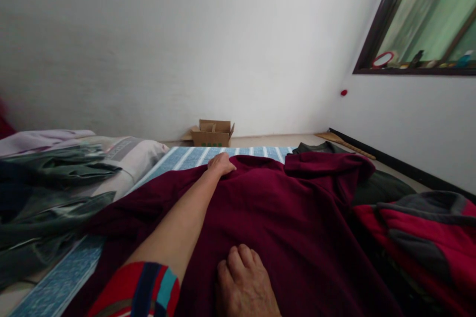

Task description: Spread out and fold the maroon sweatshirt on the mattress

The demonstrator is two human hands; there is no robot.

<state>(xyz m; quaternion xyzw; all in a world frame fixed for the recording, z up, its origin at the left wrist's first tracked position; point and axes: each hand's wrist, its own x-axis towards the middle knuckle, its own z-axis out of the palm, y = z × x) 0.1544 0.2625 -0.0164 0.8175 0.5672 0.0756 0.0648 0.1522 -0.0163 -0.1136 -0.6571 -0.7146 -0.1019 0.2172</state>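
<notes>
A large dark maroon garment (pixel 297 208) lies spread over a bed with a blue striped sheet (pixel 201 156). My left hand (pixel 221 163) reaches out to the garment's far edge, fingers curled down and gripping the cloth there. My right hand (pixel 243 282) rests close to me on the maroon fabric, fingers together and lying flat. A striped red, blue and teal sleeve (pixel 137 290) covers my left upper arm.
Dark green clothes (pixel 52 198) are heaped on a pillow (pixel 130 156) at the left. A red and grey jacket (pixel 424 237) lies at the right, with a dark green garment (pixel 379 185) behind it. A small cardboard box (pixel 212 132) stands by the white wall. A window (pixel 427 20) is at upper right.
</notes>
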